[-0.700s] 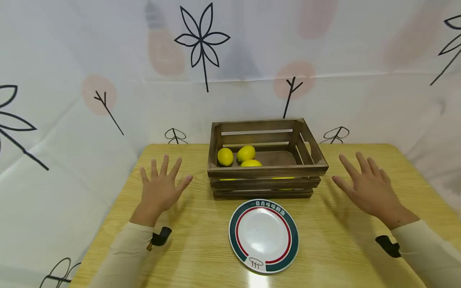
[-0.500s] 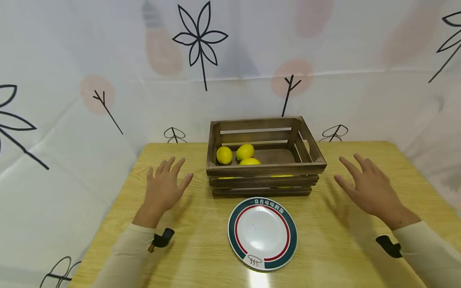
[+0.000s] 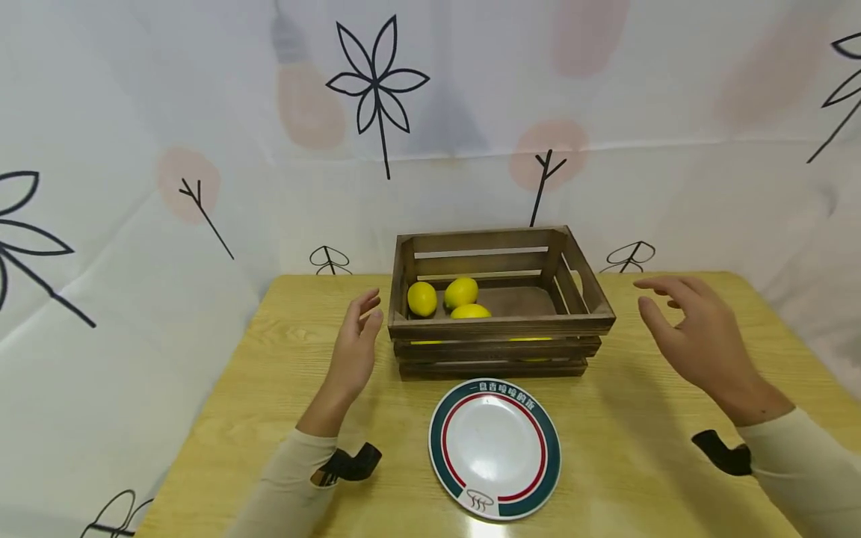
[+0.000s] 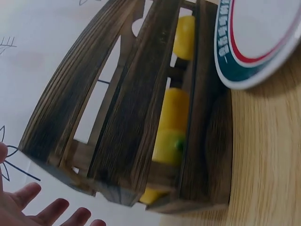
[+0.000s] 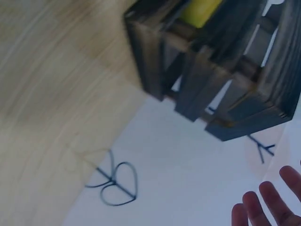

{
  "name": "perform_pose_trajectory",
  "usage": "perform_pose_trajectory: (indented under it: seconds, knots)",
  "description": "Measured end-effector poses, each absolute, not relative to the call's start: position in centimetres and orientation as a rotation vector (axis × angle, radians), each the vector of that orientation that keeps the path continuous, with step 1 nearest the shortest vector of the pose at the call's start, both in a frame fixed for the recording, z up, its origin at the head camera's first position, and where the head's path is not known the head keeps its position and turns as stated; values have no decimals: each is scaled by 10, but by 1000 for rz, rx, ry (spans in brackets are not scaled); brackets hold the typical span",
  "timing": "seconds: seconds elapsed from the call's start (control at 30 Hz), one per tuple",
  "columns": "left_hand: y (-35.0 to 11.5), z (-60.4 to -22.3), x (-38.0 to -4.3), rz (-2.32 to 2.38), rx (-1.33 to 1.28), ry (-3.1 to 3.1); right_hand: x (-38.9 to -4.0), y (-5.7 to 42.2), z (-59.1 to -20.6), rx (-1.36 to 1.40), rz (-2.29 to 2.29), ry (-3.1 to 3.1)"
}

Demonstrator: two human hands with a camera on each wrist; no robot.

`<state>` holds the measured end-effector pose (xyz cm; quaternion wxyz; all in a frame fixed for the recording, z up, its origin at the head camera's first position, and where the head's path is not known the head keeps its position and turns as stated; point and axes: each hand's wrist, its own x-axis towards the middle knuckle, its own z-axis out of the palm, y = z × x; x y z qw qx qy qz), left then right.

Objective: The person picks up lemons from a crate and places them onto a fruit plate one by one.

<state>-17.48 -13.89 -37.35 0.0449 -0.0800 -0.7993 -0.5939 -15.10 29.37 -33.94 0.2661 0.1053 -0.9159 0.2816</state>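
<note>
The slatted wooden crate (image 3: pixel 501 326) stands near the middle of the table's (image 3: pixel 269 388) far edge, with yellow lemons (image 3: pixel 422 300) inside (some show between the front slats). The left hand (image 3: pixel 348 359) is just beside the crate's left end, thumb parted from loosely bent fingers. Toward the far right corner, the right hand (image 3: pixel 706 347) hovers beside the crate, thumb and forefinger wide apart. A green-rimmed plate (image 3: pixel 493 441) lies just in front.
</note>
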Motion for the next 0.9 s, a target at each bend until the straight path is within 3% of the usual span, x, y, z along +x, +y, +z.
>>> perform_pose_trajectory:
  seconds: [0.4, 0.9]
  knots:
    - [-115, -384, -193, -2015, -235, -2372, -176, 253, -309, 454, 899, -2522]
    - [-121, -391, -199, -1975, -309, -2432, -197, 226, -299, 489, 1022, -2746]
